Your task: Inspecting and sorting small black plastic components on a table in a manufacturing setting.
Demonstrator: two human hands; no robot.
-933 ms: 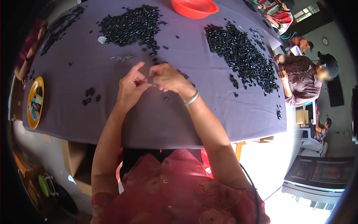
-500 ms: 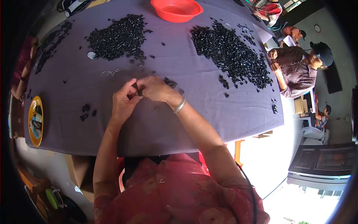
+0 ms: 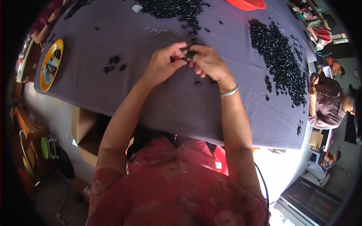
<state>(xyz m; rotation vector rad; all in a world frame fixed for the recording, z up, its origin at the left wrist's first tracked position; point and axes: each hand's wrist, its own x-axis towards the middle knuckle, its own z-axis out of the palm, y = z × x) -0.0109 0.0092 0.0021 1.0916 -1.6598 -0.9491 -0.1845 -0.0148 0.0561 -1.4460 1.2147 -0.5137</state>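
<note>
On the cloth-covered bench (image 3: 177, 109), a black piece (image 3: 198, 83) lies just nearer than the right hand (image 3: 211, 63). The left hand (image 3: 165, 63) is close beside that hand, fingers of both bent; blur hides whether they grasp anything. Beyond lie pale slips (image 3: 156, 29), a black heap (image 3: 171, 9) and a white disc (image 3: 137, 8), too small to read. A yellow plate (image 3: 46, 60) stands left.
</note>
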